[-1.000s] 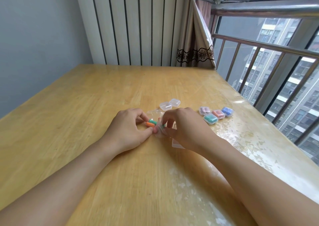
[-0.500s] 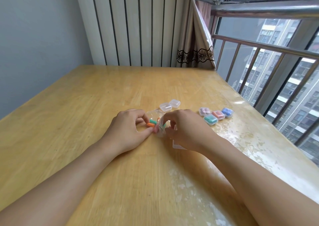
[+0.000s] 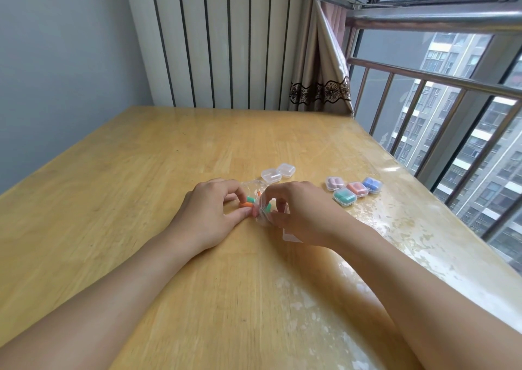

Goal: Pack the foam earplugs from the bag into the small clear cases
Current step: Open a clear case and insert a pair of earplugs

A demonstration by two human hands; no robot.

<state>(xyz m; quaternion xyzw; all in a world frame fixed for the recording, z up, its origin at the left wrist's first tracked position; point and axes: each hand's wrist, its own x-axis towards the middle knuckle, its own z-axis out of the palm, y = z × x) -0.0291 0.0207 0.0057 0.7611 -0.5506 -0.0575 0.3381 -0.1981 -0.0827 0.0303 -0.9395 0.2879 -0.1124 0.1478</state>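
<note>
Hands (image 3: 248, 214) barely shifted, both pinching the earplug bag (image 3: 261, 210).

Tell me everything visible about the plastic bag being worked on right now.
The bag is small, clear, crinkled thin plastic, lying on the wooden table between both hands. The left hand and the right hand pinch it from either side. Through the film show orange and green foam earplugs, near the left fingertips. Whether its mouth is open cannot be told. Two empty clear cases sit just beyond it, not touching.
</note>
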